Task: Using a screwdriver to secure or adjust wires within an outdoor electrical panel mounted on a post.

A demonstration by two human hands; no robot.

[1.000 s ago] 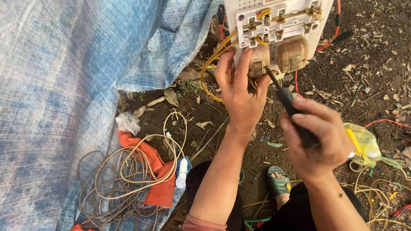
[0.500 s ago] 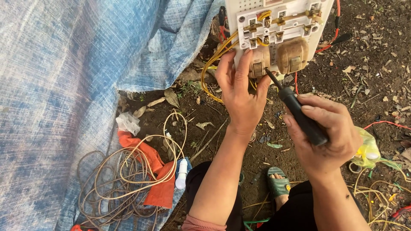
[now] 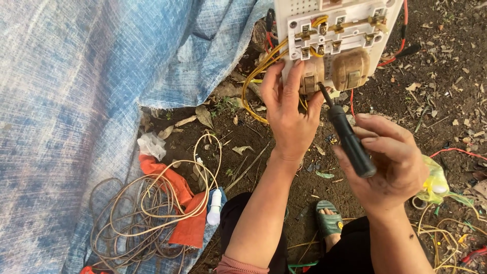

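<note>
White switch board point(image 3: 304, 10), back side up over bare soil, brass terminals and yellow wires point(image 3: 258, 71) exposed. Left hand point(image 3: 290, 114): fingers spread, pressed on the board's lower edge beside a tan fitting point(image 3: 310, 76), steadying it. Right hand point(image 3: 393, 162): fingers clenched round black screwdriver point(image 3: 347, 137), tip at that fitting. Nearby: blue tarpaulin point(image 3: 76, 101), coiled cable point(image 3: 147, 213)

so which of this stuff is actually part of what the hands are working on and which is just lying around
In use:
- left hand steadying the white switch board
- right hand gripping the black screwdriver, tip at the board
- yellow wires on the board

Lying about:
- blue tarp
- coiled cable
- orange cloth
- yellow plastic bag
</note>
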